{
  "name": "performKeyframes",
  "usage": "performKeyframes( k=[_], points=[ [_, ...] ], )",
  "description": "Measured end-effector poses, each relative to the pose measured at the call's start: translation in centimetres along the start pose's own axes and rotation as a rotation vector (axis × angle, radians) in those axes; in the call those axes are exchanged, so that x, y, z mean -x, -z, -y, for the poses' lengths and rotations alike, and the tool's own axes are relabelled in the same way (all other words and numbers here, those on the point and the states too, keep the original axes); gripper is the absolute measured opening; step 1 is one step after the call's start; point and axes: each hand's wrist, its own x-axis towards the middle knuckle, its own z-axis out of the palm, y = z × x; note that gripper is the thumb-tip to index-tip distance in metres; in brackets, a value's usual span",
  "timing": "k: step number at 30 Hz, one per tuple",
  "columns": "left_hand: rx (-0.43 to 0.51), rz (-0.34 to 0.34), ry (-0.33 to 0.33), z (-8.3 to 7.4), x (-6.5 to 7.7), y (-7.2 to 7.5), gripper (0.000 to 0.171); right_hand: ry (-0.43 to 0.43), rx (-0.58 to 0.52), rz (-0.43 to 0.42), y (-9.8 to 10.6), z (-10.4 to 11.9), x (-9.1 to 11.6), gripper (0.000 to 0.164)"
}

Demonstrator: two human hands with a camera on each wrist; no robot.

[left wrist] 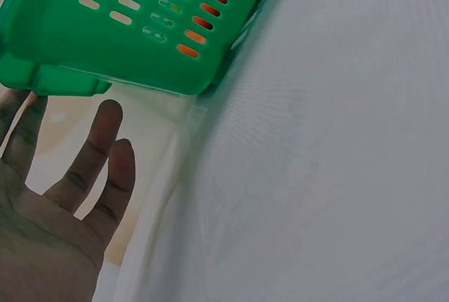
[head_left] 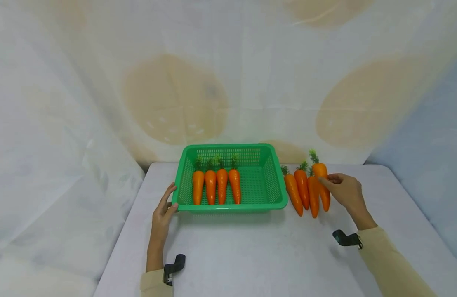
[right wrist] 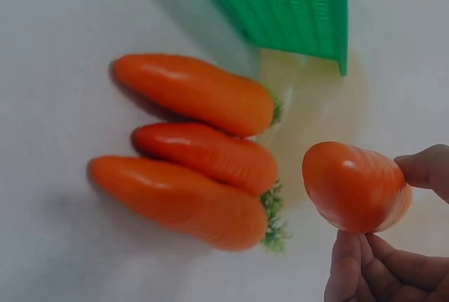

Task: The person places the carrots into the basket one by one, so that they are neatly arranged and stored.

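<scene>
My right hand point(head_left: 343, 190) pinches a carrot point(right wrist: 356, 188) near its leafy top, with the thumb on one side and fingers on the other. In the right wrist view the carrot is raised off the table, its tip toward the camera. Beside it lie three more carrots point(right wrist: 179, 200) in a row, green tops pointing away. At the left end of a green plastic basket point(head_left: 228, 207), my left hand point(head_left: 161, 220) touches the rim with spread fingers; in the left wrist view two fingers stand apart from it. Several carrots point(head_left: 210, 187) lie side by side in the basket's left half.
The white-covered table point(head_left: 247, 255) carries the basket near its back edge. A pale curtain with tan spots point(head_left: 176, 99) hangs right behind. Each wrist wears a black camera mount point(head_left: 174, 264).
</scene>
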Motion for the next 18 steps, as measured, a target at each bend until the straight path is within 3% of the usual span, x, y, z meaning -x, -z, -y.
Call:
performKeyframes(
  k=[10, 18],
  points=[
    [0.0, -0.001, 0.002, 0.0, 0.0, -0.1, 0.051, 0.038, -0.033, 0.024, -0.8, 2.8, 0.1, 0.073],
    [0.0, -0.002, 0.012, -0.3, 0.0, -0.1, 0.051, 0.115, -0.065, 0.056, -1.8, 5.5, 0.1, 0.07]
  ],
)
